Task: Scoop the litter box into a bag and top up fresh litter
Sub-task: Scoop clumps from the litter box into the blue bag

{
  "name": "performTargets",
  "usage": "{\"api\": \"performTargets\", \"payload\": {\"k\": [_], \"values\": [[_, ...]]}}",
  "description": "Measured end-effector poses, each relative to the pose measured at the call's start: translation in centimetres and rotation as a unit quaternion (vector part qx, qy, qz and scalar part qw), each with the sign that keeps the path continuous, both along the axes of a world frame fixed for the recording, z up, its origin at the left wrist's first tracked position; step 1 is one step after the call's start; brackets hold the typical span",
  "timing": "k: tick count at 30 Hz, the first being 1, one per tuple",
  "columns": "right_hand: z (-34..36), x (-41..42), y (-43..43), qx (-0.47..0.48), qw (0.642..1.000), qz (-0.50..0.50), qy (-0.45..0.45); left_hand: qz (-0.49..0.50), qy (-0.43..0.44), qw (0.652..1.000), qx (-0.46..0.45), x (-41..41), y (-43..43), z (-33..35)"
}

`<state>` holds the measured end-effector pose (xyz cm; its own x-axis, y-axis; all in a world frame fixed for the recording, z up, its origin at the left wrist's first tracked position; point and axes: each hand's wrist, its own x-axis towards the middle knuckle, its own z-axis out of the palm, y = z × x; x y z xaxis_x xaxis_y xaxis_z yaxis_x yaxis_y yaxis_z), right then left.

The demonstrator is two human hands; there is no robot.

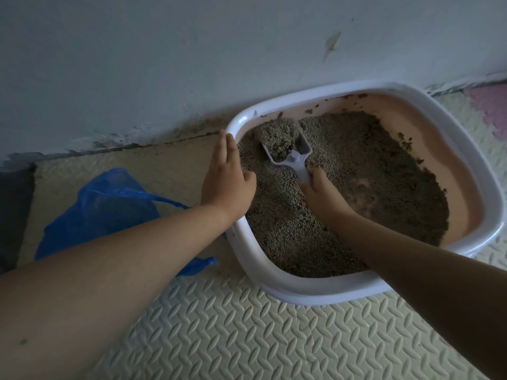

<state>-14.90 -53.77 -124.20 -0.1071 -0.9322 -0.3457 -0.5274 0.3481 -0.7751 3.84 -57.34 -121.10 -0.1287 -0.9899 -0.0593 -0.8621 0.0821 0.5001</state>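
A white-rimmed litter box (323, 293) with a pinkish inside stands on the floor against the wall, partly filled with grey-brown litter (356, 165). My right hand (322, 193) grips the handle of a pale scoop (297, 157), whose bowl is heaped with litter near the box's far left corner. With straight fingers, my left hand (226, 176) rests flat on the box's left rim. A blue plastic bag (104, 212) lies crumpled on the floor to the left of the box, partly behind my left forearm.
The floor is covered with cream textured foam mats (233, 333); a pink mat piece (491, 105) shows at far right. A pale wall (192, 64) with a stained base runs right behind the box. A dark patch of floor (12, 209) lies at the far left.
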Motion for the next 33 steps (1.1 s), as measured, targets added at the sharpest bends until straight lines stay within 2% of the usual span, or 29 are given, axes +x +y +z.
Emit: {"api": "performTargets", "payload": {"k": [8, 11, 15, 21, 25, 28, 33], "values": [[1.2, -1.6, 2.6, -0.045, 0.998, 0.047, 0.010, 0.001, 0.006, 1.000, 0.003, 0.0, 0.1, 0.0], [2.1, -2.1, 3.3, -0.054, 0.994, 0.080, 0.046, 0.002, 0.010, 1.000, 0.011, -0.1, 0.2, 0.0], [2.3, -2.4, 3.6, -0.055, 0.997, 0.050, 0.016, 0.005, -0.006, 1.000, 0.009, 0.0, 0.2, 0.0], [2.5, -2.2, 4.0, -0.091, 0.994, 0.056, 0.035, 0.005, -0.006, 1.000, 0.010, 0.0, 0.2, 0.1], [2.4, -2.2, 4.1, -0.105, 0.994, 0.024, 0.023, 0.004, -0.005, 1.000, 0.006, 0.0, 0.1, 0.2], [2.1, -2.4, 4.2, -0.102, 0.993, 0.043, 0.049, 0.003, -0.004, 1.000, 0.007, 0.0, 0.2, 0.2], [1.9, -2.4, 4.1, -0.096, 0.994, 0.040, 0.032, 0.000, 0.000, 1.000, 0.010, 0.0, 0.2, 0.2]]}}
